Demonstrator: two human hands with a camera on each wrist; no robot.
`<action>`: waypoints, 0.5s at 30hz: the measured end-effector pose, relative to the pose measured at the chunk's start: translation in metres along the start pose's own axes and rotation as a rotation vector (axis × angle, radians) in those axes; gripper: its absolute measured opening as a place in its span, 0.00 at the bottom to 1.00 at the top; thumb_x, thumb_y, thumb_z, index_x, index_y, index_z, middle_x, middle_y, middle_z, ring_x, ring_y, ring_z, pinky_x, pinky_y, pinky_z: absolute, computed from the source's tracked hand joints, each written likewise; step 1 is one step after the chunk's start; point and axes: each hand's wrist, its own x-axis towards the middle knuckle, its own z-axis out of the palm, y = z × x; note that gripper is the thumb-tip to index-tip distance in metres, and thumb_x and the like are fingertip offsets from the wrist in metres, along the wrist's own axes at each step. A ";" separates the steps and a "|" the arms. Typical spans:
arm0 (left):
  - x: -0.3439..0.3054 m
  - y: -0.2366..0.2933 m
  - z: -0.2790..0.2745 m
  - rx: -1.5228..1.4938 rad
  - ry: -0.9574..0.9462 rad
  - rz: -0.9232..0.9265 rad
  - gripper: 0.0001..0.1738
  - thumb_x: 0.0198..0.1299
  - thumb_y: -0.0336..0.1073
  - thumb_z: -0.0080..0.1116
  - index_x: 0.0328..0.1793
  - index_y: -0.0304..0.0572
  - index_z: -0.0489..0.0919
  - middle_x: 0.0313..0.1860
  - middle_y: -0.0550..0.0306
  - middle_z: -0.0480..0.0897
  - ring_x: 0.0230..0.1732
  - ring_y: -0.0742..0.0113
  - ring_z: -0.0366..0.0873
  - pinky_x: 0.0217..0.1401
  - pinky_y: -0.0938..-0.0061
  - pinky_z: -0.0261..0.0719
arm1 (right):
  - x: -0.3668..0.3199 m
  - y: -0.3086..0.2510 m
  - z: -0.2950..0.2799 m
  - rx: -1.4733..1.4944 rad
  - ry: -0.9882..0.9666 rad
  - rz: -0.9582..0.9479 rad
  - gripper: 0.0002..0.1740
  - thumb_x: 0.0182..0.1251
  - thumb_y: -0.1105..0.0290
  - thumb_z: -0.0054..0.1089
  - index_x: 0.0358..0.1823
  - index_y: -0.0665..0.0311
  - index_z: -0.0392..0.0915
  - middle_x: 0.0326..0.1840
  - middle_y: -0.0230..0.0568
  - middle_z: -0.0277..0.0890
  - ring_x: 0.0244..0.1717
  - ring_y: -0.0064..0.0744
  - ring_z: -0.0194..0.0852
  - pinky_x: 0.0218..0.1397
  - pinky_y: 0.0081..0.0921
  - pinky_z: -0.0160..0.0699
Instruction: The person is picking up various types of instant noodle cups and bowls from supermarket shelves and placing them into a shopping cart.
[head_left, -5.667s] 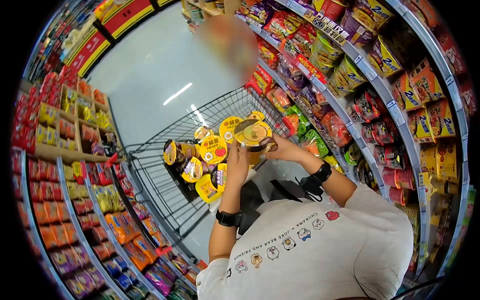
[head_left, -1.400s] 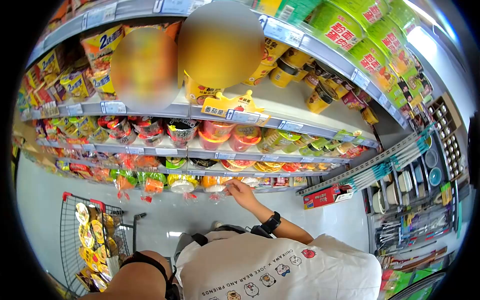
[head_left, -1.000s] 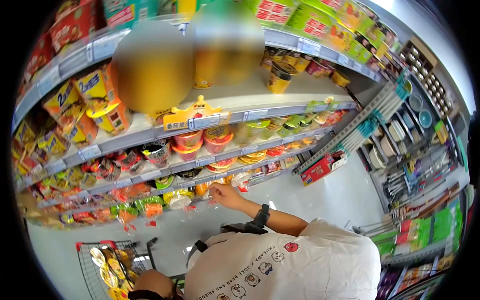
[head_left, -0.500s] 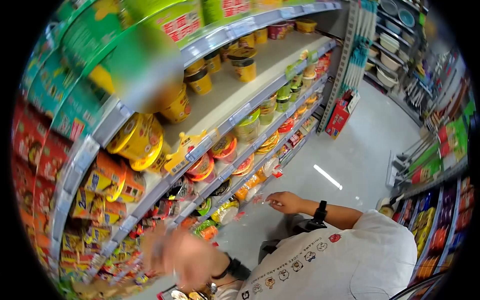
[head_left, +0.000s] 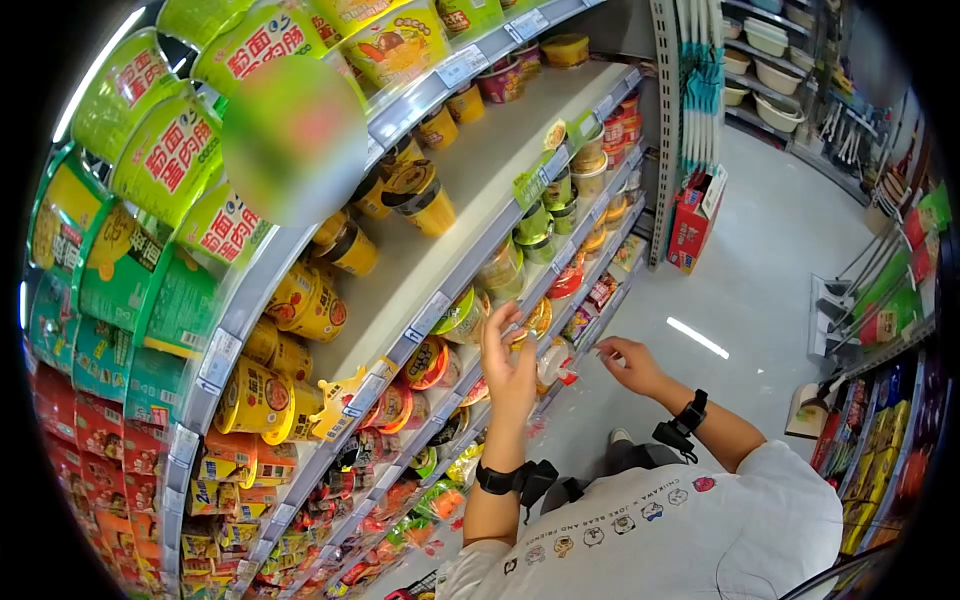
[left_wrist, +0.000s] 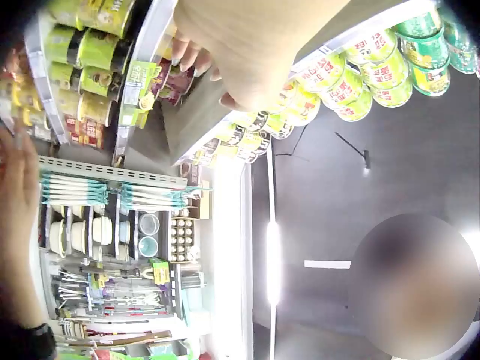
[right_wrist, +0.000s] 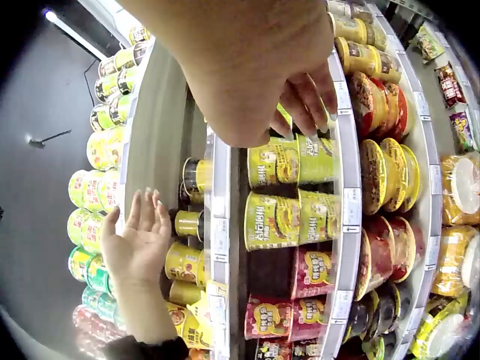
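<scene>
My left hand [head_left: 510,360] is raised in front of the noodle shelves, palm up, fingers loosely extended, holding nothing. Lower and to its right, my right hand [head_left: 635,368] hangs over the aisle with relaxed, slightly bent fingers, also holding nothing. Nearest to the left hand in the head view are a green-lidded noodle cup [head_left: 462,315] and red-lidded noodle cups [head_left: 430,362]. On the shelf above stand black-and-yellow noodle cups [head_left: 428,207] and yellow noodle buckets [head_left: 252,396]. The right wrist view shows the right hand overlapping green noodle cups [right_wrist: 271,161].
Green noodle buckets [head_left: 165,150] fill the top shelf. A yellow crown-shaped sign [head_left: 338,402] sticks out from the shelf edge. At the shelf's far end a red box [head_left: 692,220] stands on the floor [head_left: 755,260]. Brooms and dustpans [head_left: 850,310] hang across the aisle.
Earlier, both hands held a yellow-topped noodle bowl over a cart; now both are empty. The view has turned along the shelves, the left hand has risen, and the cart is nearly out of view.
</scene>
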 end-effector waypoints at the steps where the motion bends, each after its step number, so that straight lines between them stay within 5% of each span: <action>1: 0.003 -0.006 0.003 0.012 0.005 -0.021 0.26 0.53 0.21 0.49 0.61 0.36 0.65 0.58 0.51 0.69 0.56 0.66 0.69 0.52 0.75 0.69 | 0.008 0.000 -0.005 0.015 0.031 -0.001 0.14 0.59 0.76 0.53 0.47 0.64 0.73 0.38 0.43 0.77 0.37 0.35 0.78 0.41 0.27 0.77; 6: 0.024 -0.029 0.003 -0.018 0.076 -0.104 0.30 0.51 0.18 0.49 0.64 0.37 0.62 0.60 0.52 0.65 0.44 0.73 0.70 0.43 0.80 0.72 | 0.051 -0.007 -0.012 0.137 0.005 0.015 0.15 0.59 0.76 0.52 0.48 0.66 0.72 0.40 0.43 0.77 0.42 0.34 0.77 0.46 0.26 0.75; 15: 0.090 -0.043 -0.043 -0.115 0.153 -0.135 0.35 0.52 0.19 0.44 0.69 0.39 0.53 0.67 0.50 0.58 0.46 0.71 0.72 0.43 0.80 0.72 | 0.139 -0.056 0.022 0.169 0.053 -0.228 0.16 0.56 0.79 0.53 0.47 0.66 0.72 0.43 0.45 0.75 0.45 0.37 0.76 0.48 0.28 0.73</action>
